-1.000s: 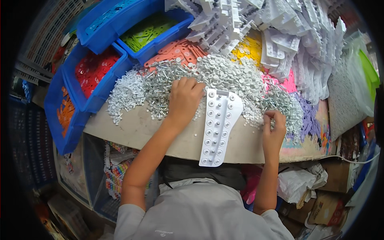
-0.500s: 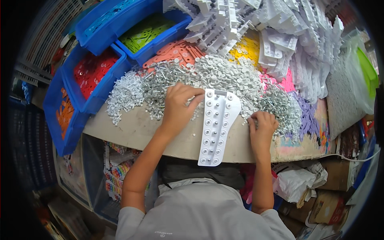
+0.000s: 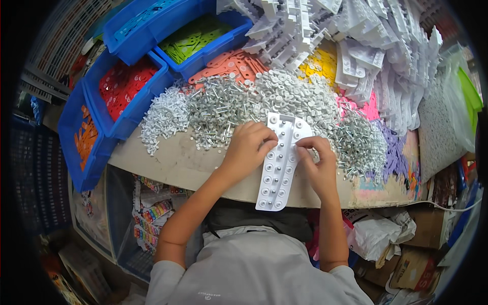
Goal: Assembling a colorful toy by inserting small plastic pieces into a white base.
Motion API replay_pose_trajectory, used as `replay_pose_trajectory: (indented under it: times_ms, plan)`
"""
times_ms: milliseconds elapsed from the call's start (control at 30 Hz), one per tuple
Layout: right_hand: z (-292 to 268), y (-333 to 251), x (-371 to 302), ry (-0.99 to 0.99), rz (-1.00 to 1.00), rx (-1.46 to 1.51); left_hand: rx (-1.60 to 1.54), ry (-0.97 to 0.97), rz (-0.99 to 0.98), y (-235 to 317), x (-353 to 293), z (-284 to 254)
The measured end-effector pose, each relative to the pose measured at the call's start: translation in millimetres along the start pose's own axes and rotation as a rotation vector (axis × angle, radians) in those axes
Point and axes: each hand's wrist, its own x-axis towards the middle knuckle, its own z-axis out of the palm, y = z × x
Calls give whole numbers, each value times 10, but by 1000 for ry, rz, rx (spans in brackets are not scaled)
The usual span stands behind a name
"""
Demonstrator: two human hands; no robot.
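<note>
In front of me a white plastic holder (image 3: 276,175) lies lengthwise on the table. Two rows of round white caps run along its sides, with a row of metal pins down the middle channel. My left hand (image 3: 250,148) is closed in a pinch at the holder's left edge, near its upper caps. Across from it, my right hand (image 3: 320,163) has thumb and fingers pinched at the right edge. Anything between either set of fingertips is too small to make out. Beyond the holder spreads a pile of white round caps (image 3: 300,96).
Metal pins (image 3: 216,109) and white studs (image 3: 163,119) are heaped at left, more pins (image 3: 358,140) at right. Blue bins (image 3: 119,129) hold coloured flat pieces. Stacked white holders (image 3: 376,46) fill the back. Purple pieces (image 3: 394,152) and a clear bag (image 3: 442,117) lie far right.
My right hand has come left from the pin pile to the holder's right edge. The left hand has moved down and right along the left edge. The view has shifted slightly.
</note>
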Motion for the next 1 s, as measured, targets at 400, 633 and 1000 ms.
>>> replay_pose_trajectory:
  times_ms: [400,633,1000]
  plan:
    - [212,107,-59,32,-137,-228,142,153,133,-21,-49,126]
    - [255,117,-101,123,-216,-296,342,262,229,-89,154,-65]
    - [-394,210,-308,84,90,-328,602,275,202,-370,404,-51]
